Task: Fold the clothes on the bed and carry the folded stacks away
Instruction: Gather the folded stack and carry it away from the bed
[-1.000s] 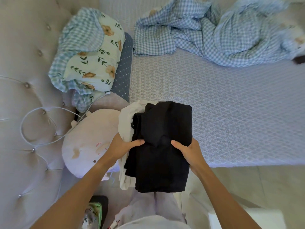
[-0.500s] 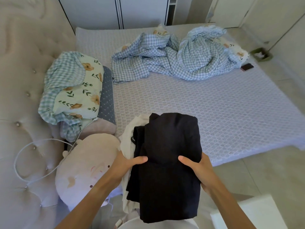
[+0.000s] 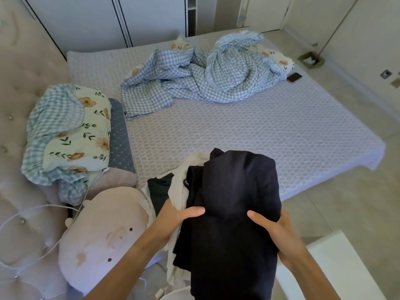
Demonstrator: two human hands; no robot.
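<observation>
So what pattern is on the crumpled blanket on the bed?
Blue and white checks on the blanket, clearest in the head view.

Blanket point(image 3: 201, 79) on bed point(image 3: 259, 135), pillows point(image 3: 71, 131) left.

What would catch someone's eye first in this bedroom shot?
The dark folded stack in the foreground, gripped by the left hand and right hand. Next, the crumpled blue checked blanket at the far side of the bed, and the round pink cushion at lower left.
</observation>
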